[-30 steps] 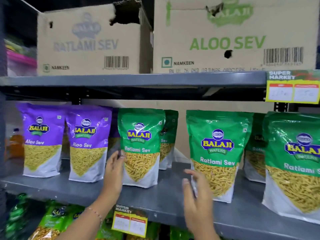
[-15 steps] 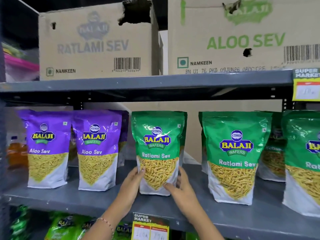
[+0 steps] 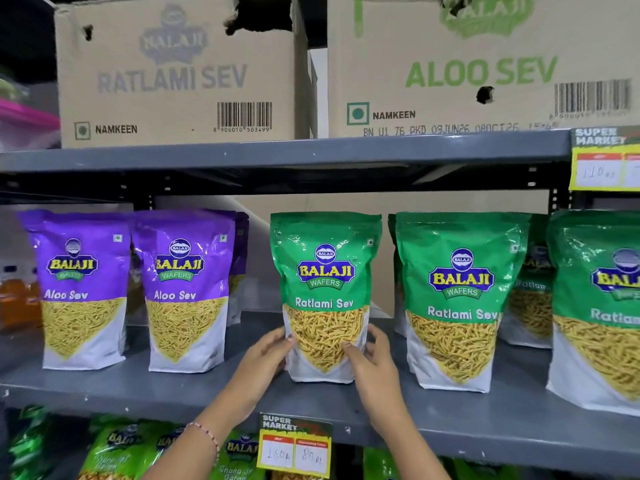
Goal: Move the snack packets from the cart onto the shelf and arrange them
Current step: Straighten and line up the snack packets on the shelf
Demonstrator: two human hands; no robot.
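A green Ratlami Sev packet (image 3: 325,271) stands upright in the middle of the grey shelf (image 3: 214,393). My left hand (image 3: 266,355) grips its lower left edge and my right hand (image 3: 374,362) grips its lower right edge. To its left stand two purple Aloo Sev packets (image 3: 81,289) (image 3: 185,292), with more purple packets behind. On the right are further green Ratlami Sev packets (image 3: 457,299) (image 3: 595,306), with others behind them. The cart is out of view.
Two cardboard boxes, Ratlami Sev (image 3: 176,71) and Aloo Sev (image 3: 481,64), sit on the upper shelf. Yellow price tags (image 3: 294,448) (image 3: 604,161) hang on the shelf edges. More green packets (image 3: 114,448) fill the shelf below.
Both hands have closed in on the middle green packet and now hold its lower edges. The packet has slid right, covering the one behind it. The view has shifted left.
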